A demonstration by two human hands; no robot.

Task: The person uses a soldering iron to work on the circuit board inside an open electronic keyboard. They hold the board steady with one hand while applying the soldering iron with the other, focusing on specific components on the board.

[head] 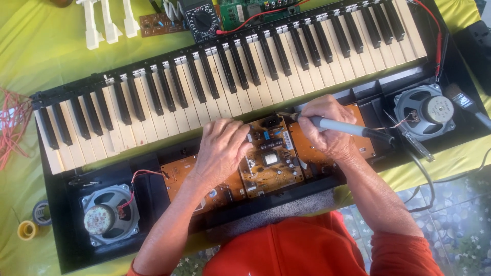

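Note:
An opened electronic keyboard (230,76) lies across a yellow-green cloth, its black and white keys on the far side and its circuit boards bared on the near side. My left hand (221,148) rests flat on the orange circuit board (179,174), just left of the brown board (268,156) with small parts on it. My right hand (327,125) grips a grey-handled soldering iron (348,128), whose tip points left to the top edge of the brown board. The iron's cord runs off to the right.
Round speakers sit at the case's left (110,214) and right (424,110) ends. A multimeter (203,20) with red lead, loose white keys (107,20) and small boards lie beyond the keys. Red wires (13,122) and tape rolls (33,220) lie at left, a brush (468,102) at right.

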